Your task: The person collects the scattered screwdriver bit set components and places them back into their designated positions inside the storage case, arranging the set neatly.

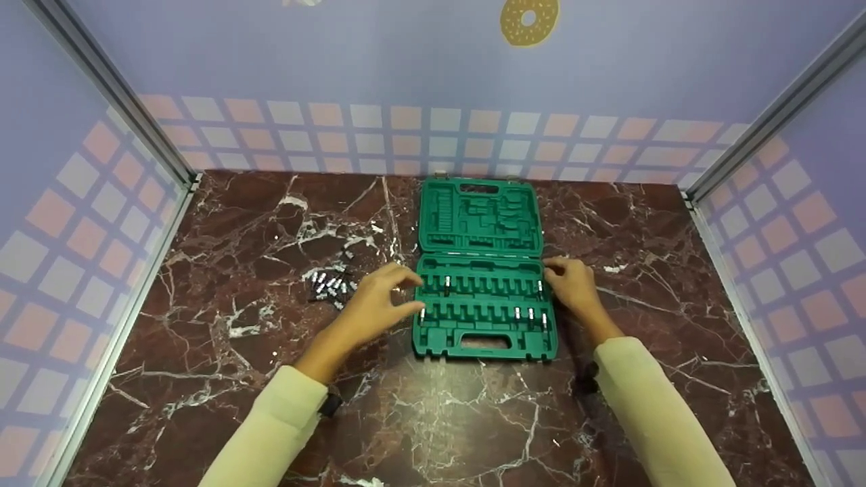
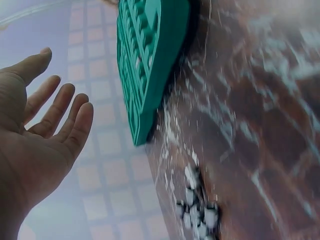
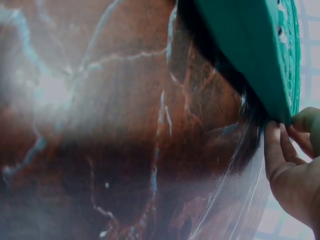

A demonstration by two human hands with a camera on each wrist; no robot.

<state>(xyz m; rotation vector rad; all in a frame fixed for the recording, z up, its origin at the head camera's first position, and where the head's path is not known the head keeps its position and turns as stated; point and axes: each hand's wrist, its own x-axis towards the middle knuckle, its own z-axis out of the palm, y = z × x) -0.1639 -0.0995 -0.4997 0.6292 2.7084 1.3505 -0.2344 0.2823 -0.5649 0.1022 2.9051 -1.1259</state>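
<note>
A green plastic socket case (image 1: 484, 299) lies unfolded on the table, its lid (image 1: 482, 233) towards the back wall. A few metal sockets sit in the tray's two rows of slots, among them one socket (image 1: 447, 284) at upper left and one (image 1: 544, 321) at lower right. My left hand (image 1: 369, 304) hovers at the tray's left edge, thumb and fingers spread, holding nothing. At the tray's right edge near the hinge, my right hand (image 3: 295, 175) pinches the green rim between thumb and fingers. Left of the case lies a pile of loose sockets (image 1: 330, 283).
The dark red marbled table (image 1: 433, 419) is bounded by a patterned back wall (image 1: 379, 81) and side panels with metal frame strips (image 1: 115, 88). Small white specks lie about the pile.
</note>
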